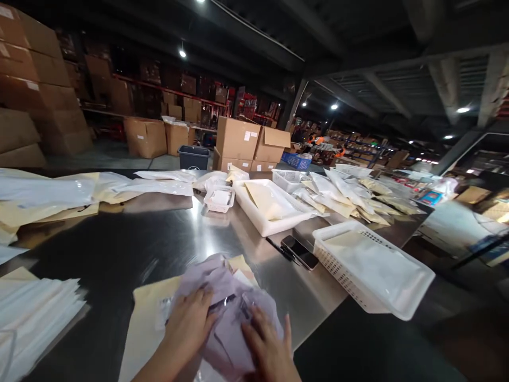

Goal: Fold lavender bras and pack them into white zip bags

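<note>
Left hand [191,321] and right hand [267,342], fingers apart, press a crumpled lilac bundle [226,331] over a cream paper envelope [140,318] on the shiny metal tabletop [151,233]; brown cardboard boxes [237,139] stand beyond beneath a dark ceiling [366,45].

Looked dim overall, darkest across ceiling [358,32]. Shone down from small white lamps [182,53]. Glared off middle of steel table [202,233], glinted on purple wrapping [226,334]. Blurred along white stack [40,318] at near left and toward right edge. Distorted around far-left boxes [35,74].
</note>
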Motion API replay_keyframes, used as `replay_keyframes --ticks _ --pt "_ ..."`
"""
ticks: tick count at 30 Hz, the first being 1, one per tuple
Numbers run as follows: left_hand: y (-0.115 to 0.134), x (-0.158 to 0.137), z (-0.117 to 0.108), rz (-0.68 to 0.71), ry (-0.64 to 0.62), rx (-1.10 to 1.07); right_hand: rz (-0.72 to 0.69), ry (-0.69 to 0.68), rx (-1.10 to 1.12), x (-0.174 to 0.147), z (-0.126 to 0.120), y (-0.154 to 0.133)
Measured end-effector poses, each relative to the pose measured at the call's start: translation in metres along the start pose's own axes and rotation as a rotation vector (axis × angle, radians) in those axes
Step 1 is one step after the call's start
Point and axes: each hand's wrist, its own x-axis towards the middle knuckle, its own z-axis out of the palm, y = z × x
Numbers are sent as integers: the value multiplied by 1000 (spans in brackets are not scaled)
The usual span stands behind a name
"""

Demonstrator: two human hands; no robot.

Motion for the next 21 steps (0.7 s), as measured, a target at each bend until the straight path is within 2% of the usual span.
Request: replay_keyframes --ticks 3,5,7,10,12,16,21 --pt "-14 -25 -2 -124 -24 79 139 32 105 19 -34 33" --pt "-24 -38 -4 -195 -32 116 194 -21 306 32 -51 41" --pt "-32 -48 -6 -281 -36 76 232 -78 564 43 -58 40" --pt "-41 -55 -10 -414 -21 -121 414 -51 797 60 -51 31" --pt "-45 -55 -12 -477 3 -233 503 -3 779 72 -43 25" --pt "-51 -51 -9 -542 47 -288 512 17 536 95 -37 22" --pt "-66 -53 16 -473 120 -252 445 -36 538 110 -47 22"
